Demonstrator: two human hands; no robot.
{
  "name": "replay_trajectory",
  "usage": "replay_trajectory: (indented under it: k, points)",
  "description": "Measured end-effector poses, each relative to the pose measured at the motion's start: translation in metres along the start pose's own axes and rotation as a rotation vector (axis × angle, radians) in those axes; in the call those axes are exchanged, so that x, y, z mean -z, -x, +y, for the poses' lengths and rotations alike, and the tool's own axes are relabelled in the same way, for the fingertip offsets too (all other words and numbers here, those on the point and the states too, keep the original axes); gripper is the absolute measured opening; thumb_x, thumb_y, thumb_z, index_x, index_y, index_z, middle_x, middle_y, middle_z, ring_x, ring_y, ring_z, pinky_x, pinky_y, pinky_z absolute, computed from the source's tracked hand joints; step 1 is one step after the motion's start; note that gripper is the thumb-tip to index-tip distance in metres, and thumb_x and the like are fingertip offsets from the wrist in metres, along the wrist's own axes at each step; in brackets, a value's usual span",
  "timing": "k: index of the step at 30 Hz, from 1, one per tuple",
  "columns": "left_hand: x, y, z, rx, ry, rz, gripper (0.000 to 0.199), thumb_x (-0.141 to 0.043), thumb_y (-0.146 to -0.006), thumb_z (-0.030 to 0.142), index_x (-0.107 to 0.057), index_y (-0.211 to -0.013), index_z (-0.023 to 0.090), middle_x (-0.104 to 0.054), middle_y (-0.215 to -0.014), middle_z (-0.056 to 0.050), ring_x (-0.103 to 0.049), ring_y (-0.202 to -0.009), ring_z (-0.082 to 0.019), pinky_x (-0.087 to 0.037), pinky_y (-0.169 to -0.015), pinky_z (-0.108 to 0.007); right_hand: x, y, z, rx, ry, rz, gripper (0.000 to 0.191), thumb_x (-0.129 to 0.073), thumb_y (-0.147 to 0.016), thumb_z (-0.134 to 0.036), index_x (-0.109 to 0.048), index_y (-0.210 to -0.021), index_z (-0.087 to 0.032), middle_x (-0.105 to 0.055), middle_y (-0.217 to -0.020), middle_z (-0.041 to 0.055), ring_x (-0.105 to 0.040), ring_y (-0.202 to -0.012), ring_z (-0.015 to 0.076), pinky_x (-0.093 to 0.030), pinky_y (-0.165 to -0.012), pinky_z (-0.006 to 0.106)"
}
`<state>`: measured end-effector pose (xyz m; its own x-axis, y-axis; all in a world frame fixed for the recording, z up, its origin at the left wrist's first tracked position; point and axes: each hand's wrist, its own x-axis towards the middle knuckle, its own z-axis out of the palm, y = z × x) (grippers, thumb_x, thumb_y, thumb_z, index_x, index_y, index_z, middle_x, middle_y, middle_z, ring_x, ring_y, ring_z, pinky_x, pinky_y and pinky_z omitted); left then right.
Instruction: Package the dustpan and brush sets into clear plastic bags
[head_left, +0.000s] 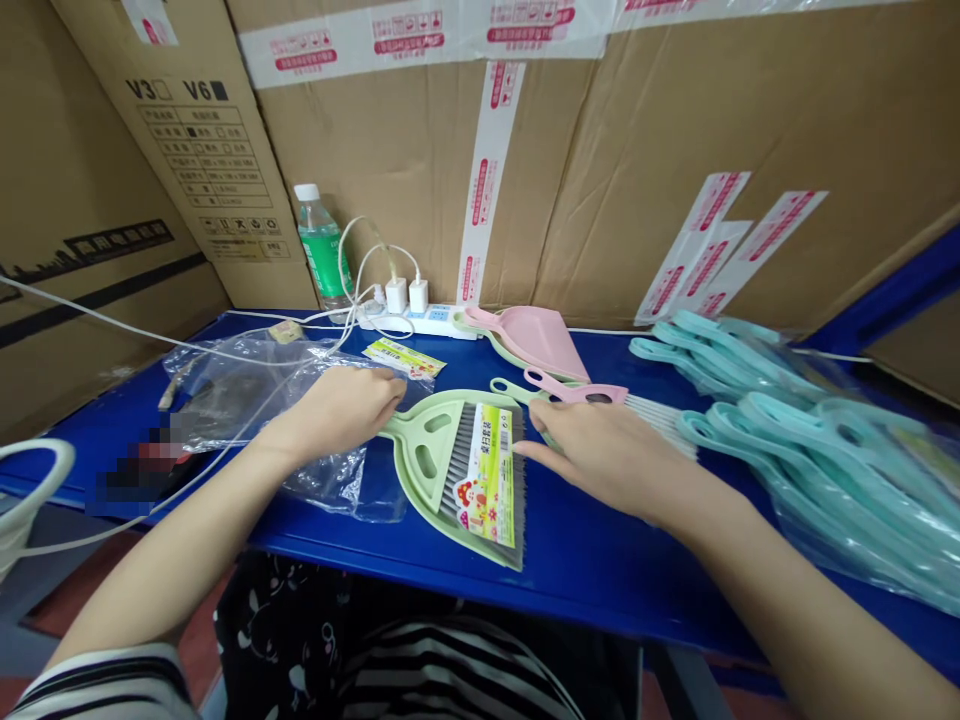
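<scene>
My left hand [349, 405] is closed around the handle of a light green dustpan [409, 470]. A matching hand brush with grey bristles [459, 470] lies nested in the pan. Across the bristles sits a printed yellow-green label [486, 480] with a cartoon mushroom figure. My right hand [592, 450] is just right of the label, thumb stretched out towards its edge and fingers apart. Under and beyond that hand lie a pink hand brush [574, 388] with pale bristles and a green handle [510, 387], partly covered by the hand.
Behind are a pink dustpan [544, 340], a loose label [405, 357], a power strip [439, 318] with cables and a bottle [324, 250]. Clear plastic bags [345, 480] lie left. Bagged teal-handled items [825, 450] are piled right. Cardboard [420, 190] walls the blue table [600, 570].
</scene>
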<state>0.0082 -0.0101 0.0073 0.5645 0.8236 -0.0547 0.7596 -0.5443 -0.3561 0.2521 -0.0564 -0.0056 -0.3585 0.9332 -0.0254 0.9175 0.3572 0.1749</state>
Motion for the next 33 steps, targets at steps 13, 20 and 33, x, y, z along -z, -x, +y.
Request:
replay_trajectory:
  k: [13, 20, 33]
  points:
    - [-0.010, -0.003, -0.009, -0.065, 0.273, 0.046, 0.028, -0.034, -0.085, 0.016, -0.063, -0.087, 0.019, -0.069, -0.082, -0.003, -0.061, -0.069, -0.015, -0.039, -0.060, -0.027, -0.011, 0.010, -0.009, 0.058, -0.489, -0.103, 0.074, -0.041, -0.089, -0.052, -0.030, -0.148, -0.010, -0.052, -0.137, 0.0218, -0.056, -0.119, 0.0340, -0.049, -0.092, 0.045]
    - [-0.010, -0.009, -0.009, -0.024, 0.519, 0.110, 0.023, -0.036, -0.083, 0.015, -0.057, -0.089, 0.018, -0.060, -0.064, 0.002, -0.052, -0.056, -0.012, -0.038, -0.059, -0.025, -0.011, 0.001, -0.003, 0.185, -0.902, -0.057, 0.062, -0.044, -0.089, -0.048, -0.043, -0.141, -0.016, -0.067, -0.117, 0.0136, -0.064, -0.103, 0.0265, -0.055, -0.084, 0.039]
    - [-0.007, -0.007, -0.002, 0.014, 0.600, 0.050, 0.019, -0.037, -0.083, 0.012, -0.054, -0.084, 0.019, -0.051, -0.051, 0.006, -0.045, -0.047, -0.011, -0.037, -0.058, -0.025, -0.031, -0.019, -0.023, -0.109, -1.836, -0.147, 0.057, -0.052, -0.085, -0.013, -0.039, -0.139, -0.024, -0.063, -0.122, 0.0103, -0.064, -0.105, 0.0191, -0.054, -0.090, 0.040]
